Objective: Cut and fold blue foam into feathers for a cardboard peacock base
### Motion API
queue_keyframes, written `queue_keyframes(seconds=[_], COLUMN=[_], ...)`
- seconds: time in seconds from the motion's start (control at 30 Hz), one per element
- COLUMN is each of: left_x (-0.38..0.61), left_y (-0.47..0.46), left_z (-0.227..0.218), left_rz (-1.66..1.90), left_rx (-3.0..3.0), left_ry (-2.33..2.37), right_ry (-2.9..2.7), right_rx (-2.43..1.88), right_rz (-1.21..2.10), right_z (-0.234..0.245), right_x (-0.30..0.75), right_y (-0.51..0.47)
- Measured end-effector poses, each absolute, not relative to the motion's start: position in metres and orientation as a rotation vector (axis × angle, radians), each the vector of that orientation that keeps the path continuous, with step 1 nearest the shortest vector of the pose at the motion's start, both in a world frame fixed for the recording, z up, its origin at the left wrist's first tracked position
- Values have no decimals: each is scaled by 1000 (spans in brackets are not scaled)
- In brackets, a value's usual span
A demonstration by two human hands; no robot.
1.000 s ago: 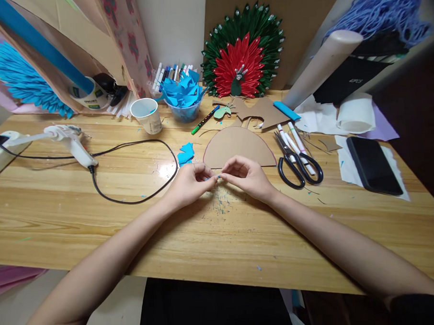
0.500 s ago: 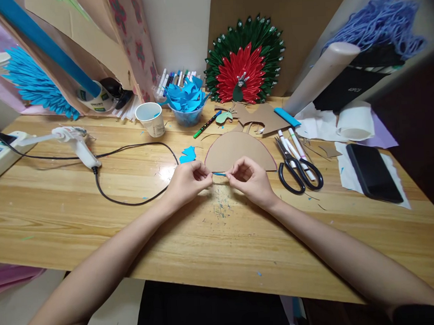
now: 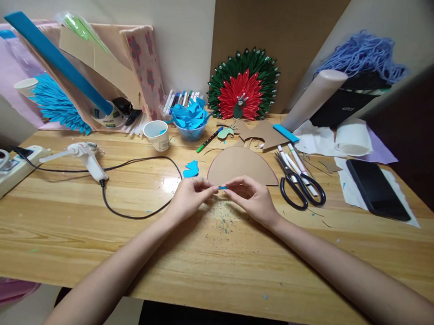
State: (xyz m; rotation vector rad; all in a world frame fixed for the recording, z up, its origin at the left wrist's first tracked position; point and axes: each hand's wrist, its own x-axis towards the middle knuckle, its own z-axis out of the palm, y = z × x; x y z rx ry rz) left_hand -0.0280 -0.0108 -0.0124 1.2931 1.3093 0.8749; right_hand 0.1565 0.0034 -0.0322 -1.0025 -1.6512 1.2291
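Observation:
A small, narrow blue paper piece (image 3: 222, 187) is pinched between my two hands at the middle of the table. My left hand (image 3: 193, 194) grips its left end between thumb and fingers. At the other end, my right hand (image 3: 252, 197) closes thumb and fingertips on it; most of the piece is hidden by the fingers. Just behind the fingertips lies a half-round brown cardboard piece (image 3: 242, 166) with a dark purple edge line. Loose blue paper pieces (image 3: 190, 169) lie left of the cardboard, near my left hand.
Black-handled scissors (image 3: 293, 178) and markers lie to the right, beside a phone (image 3: 378, 189). On the left are a white glue gun (image 3: 87, 161) and its looping cord. A tub of blue paper pieces (image 3: 189, 118), a paper cup (image 3: 157, 136) and a red-green peacock craft (image 3: 240, 89) stand behind.
The head view has tilted up, so everything sits lower in the picture. My fingertips have drawn closer together on the blue paper piece, and less of it shows.

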Motion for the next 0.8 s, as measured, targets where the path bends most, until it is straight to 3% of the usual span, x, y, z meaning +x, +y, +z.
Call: queue_keyframes(seconds=[0.13, 0.8], left_x=[-30, -25], left_y=[-11, -11], left_z=[-12, -10], left_rz=[845, 767], left_rx=[1346, 1228], left_ry=[1298, 1258], right_ry=[-1739, -1789], right_rx=[-1023, -1013], right_rz=[1342, 1273], right_z=[-29, -29], right_x=[155, 155], right_y=[6, 6])
